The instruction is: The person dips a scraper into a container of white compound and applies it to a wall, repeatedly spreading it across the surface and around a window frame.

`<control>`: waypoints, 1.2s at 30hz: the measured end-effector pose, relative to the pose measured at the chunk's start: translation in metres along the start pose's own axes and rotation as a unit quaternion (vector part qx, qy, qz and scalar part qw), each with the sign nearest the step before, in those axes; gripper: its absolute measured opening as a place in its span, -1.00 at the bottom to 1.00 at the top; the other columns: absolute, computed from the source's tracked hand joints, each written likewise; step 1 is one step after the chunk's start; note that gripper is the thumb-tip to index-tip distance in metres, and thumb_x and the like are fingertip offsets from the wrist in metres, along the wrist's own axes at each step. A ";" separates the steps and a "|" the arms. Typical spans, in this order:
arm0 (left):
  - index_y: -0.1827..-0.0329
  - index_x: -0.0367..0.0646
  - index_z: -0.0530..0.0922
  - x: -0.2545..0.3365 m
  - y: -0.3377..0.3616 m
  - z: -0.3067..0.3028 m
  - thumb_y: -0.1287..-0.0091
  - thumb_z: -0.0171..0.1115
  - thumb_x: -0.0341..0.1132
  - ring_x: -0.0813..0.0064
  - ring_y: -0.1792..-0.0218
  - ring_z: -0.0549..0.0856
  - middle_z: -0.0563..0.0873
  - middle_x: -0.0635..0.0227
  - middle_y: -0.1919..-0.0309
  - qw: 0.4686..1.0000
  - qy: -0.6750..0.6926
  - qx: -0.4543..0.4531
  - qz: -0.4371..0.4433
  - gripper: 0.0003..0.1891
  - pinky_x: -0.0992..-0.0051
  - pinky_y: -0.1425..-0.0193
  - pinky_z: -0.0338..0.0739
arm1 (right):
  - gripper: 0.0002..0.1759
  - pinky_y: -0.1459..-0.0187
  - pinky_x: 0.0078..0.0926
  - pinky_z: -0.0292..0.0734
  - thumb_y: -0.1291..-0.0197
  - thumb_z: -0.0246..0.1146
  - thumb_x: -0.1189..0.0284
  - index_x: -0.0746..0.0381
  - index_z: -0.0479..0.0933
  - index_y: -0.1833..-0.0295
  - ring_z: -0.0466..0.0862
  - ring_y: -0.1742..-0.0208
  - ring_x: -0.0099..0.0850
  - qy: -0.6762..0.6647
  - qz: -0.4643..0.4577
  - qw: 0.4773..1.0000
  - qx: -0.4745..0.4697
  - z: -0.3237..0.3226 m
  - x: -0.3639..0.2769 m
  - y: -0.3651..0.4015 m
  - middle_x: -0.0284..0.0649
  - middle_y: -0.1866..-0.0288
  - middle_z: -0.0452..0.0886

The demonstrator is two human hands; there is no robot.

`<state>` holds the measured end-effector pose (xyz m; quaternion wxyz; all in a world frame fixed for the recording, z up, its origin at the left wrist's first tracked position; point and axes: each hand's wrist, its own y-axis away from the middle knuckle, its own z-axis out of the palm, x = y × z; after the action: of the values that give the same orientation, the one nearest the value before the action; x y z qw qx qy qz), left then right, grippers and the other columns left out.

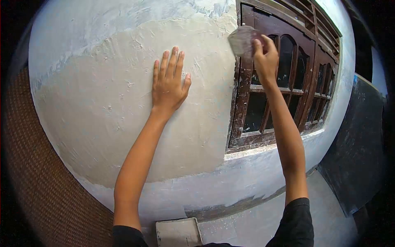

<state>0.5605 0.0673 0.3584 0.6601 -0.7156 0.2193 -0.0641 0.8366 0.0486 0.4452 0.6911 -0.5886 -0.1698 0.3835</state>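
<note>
My left hand [169, 88] lies flat against a beige plastered patch [103, 103] on the wall, with its fingers pointing up and slightly apart. Up at the right, my right hand [266, 61] pinches a flat grey piece [242, 41] between thumb and fingers. Motion blurs that piece, so its exact kind cannot be told. It is at the upper left edge of a dark brown wooden window frame [243, 88], where the plaster meets the wood. Ridges and small flakes show on the patch.
Below, on the grey floor [242, 224], stands a rectangular tray [177, 221] with pale material in it. A woven mat [41, 164] covers the left side. To the right of the window leans a dark board [354, 144]. A narrow white-flecked sill [251, 153] runs under the window.
</note>
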 end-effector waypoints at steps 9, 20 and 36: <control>-0.59 0.04 0.15 0.002 -0.001 0.000 -0.45 -0.03 -0.10 0.30 -0.60 0.08 0.16 0.36 -0.59 1.000 0.000 0.002 -0.004 -0.36 0.08 -0.64 -0.09 | -0.73 0.06 -0.49 0.58 -0.31 0.28 0.48 0.30 0.59 -0.09 0.70 0.14 -0.40 -0.056 -0.042 0.966 -0.247 -0.001 -0.003 0.056 -0.10 0.12 0.69; -0.60 0.04 0.14 0.003 0.000 0.003 -0.45 -0.04 -0.11 0.29 -0.60 0.07 0.14 0.36 -0.60 1.000 0.004 0.010 -0.004 -0.36 0.08 -0.64 -0.09 | -0.62 0.11 -0.55 0.55 -0.36 0.27 0.39 0.39 0.53 -0.18 0.66 0.16 -0.53 -0.125 0.014 0.989 -0.075 0.006 0.008 -0.006 -0.20 0.14 0.71; -0.59 0.03 0.17 0.002 -0.002 0.001 -0.45 -0.03 -0.11 0.29 -0.60 0.10 0.17 0.35 -0.59 1.000 -0.011 0.010 0.001 -0.37 0.08 -0.63 -0.06 | -0.68 0.09 -0.55 0.57 -0.38 0.25 0.40 0.36 0.55 -0.14 0.66 0.15 -0.54 -0.106 -0.024 0.985 -0.136 0.009 0.001 0.001 -0.19 0.16 0.71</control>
<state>0.5637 0.0676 0.3597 0.6694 -0.7096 0.2124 -0.0580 0.8307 0.0559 0.4463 0.5915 -0.6289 -0.3073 0.4002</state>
